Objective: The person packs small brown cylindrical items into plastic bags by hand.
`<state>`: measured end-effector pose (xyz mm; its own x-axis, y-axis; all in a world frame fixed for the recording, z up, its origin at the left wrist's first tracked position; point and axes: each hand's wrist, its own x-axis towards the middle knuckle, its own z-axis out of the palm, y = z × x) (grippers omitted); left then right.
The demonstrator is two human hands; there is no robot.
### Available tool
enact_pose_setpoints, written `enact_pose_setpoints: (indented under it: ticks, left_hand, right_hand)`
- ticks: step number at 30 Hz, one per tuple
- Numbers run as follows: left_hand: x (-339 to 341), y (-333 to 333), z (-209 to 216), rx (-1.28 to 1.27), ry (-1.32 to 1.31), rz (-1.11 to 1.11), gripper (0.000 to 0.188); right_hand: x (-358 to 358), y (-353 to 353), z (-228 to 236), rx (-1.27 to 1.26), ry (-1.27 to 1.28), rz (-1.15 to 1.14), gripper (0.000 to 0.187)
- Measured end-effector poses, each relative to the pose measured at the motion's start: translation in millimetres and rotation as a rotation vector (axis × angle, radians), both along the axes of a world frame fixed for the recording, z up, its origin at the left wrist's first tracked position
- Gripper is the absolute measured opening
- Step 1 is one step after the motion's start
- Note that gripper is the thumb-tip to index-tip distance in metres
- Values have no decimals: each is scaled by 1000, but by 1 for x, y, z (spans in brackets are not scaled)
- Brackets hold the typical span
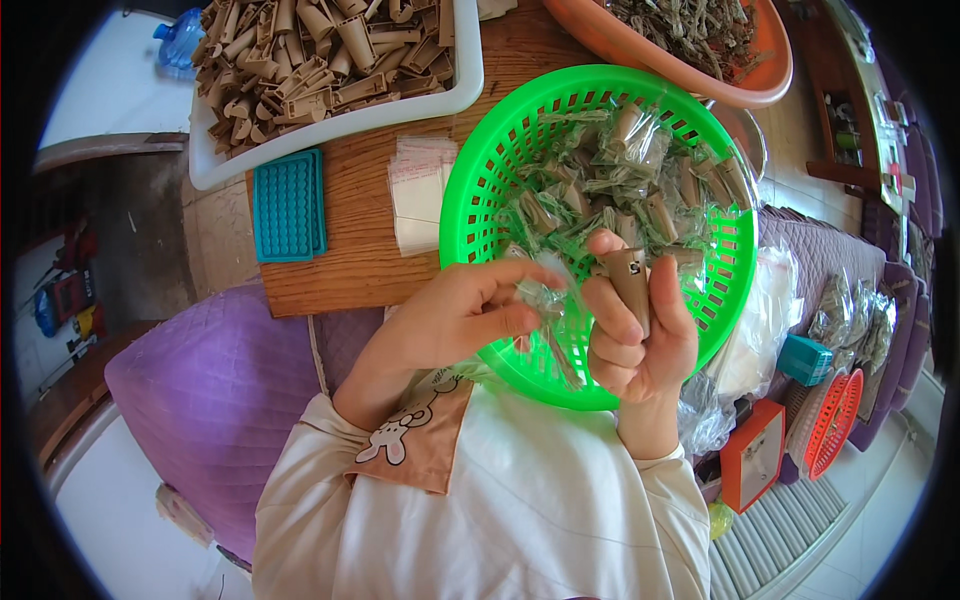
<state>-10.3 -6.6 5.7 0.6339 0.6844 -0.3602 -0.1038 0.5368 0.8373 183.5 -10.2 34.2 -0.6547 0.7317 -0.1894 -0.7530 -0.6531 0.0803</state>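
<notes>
My right hand (640, 350) grips a brown plastic tube-shaped piece (629, 278) upright, fingers and thumb around it, with a small dark mark facing up. To its left, my left hand (480, 310) has its fingers curled onto a crumpled clear plastic bag (545, 298); part of that grip is hidden. Both hands are over the near side of a green plastic basket (465, 190). Inside it lie many brown pieces in clear plastic bags (640, 140), heaped mostly toward the far side.
On the wooden table (360, 270) stand a white tub (470, 60) of loose brown pieces, teal trays (288, 205) and flat clear bags (420, 195). An orange basin (770, 85) of dark strands is at far right. A purple quilted seat (210, 400) flanks me; an orange box (752, 455) lies right.
</notes>
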Motion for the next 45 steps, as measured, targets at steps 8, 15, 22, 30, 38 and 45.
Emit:
enact_pose_setpoints:
  ticks: [8,15,22,30,38,45]
  left_hand:
    - [8,-4,9,149,-34,-67,11]
    - [12,-2,24,477,217,125,14]
    - [24,-4,19,847,335,199,13]
    - [32,-8,14,679,393,205,24]
    - [26,2,13,587,428,176,38]
    - [28,-2,11,692,409,167,37]
  right_hand:
    - [3,2,2,177,-177,-88,48]
    - [-4,-18,-13,628,-1402,-355,41]
    - [-1,-40,0,747,-1445,-109,56]
    - [6,-51,-13,584,-1654,-262,48]
    - [39,-47,0,620,-1622,-828,43]
    - [20,-42,9,841,-1947,-711,37]
